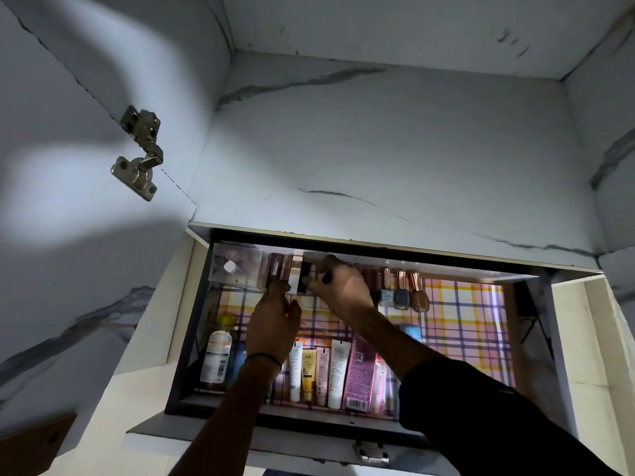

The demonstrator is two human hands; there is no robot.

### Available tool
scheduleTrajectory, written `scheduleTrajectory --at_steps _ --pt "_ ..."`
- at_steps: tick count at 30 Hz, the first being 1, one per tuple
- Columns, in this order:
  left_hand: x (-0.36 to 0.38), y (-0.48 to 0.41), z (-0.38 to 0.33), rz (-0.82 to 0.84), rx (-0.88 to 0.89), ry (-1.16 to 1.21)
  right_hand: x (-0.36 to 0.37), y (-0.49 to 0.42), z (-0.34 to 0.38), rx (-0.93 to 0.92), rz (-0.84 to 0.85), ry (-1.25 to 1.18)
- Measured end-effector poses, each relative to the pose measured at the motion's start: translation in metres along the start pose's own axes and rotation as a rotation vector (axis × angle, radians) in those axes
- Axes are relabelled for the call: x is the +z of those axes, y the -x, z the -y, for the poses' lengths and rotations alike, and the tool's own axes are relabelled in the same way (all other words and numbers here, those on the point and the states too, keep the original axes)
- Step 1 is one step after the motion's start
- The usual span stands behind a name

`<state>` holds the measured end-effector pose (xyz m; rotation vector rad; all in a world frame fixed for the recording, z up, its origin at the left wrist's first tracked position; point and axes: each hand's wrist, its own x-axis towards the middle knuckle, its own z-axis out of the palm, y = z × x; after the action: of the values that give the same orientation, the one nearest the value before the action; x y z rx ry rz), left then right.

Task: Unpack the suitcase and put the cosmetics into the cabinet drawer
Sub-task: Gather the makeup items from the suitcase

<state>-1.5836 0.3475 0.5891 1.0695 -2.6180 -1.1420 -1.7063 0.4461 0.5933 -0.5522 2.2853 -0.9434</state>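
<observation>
Open drawer (187, 338) lined with plaid paper. Both hands meet at its far edge, around 11 o'clock: the right hand (338, 286) pinches a small dark cosmetic item (304, 280) between fingertips, and the left hand (273, 317), fingers pressed together, touches it from 7 o'clock. A clear organiser box (237, 266) stands just beside at 9 o'clock; nail polish bottles (402, 293) at 3 o'clock; tubes (319, 372) lie at 6 o'clock.

Pink, yellow and purple plaid liner (460, 324) under white tubes (338, 372); white grey-veined marble cabinet (378, 149).
</observation>
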Motion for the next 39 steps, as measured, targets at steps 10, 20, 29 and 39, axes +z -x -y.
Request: scheduleTrajectory --at_steps 10,20,29,39 --pt "0.010 0.023 -0.031 0.327 -0.334 0.875 -0.024 0.022 -0.009 0.282 0.023 -1.067" --pt "0.017 0.017 -0.027 0.179 -0.371 0.880 -0.010 0.015 -0.010 0.221 -0.077 -0.613" --pt "0.034 0.000 -0.023 0.066 -0.334 0.412 0.003 -0.001 0.013 0.178 -0.095 -0.318" --pt "0.035 -0.006 -0.025 0.066 -0.315 0.324 0.000 0.025 -0.002 0.206 -0.089 -0.252"
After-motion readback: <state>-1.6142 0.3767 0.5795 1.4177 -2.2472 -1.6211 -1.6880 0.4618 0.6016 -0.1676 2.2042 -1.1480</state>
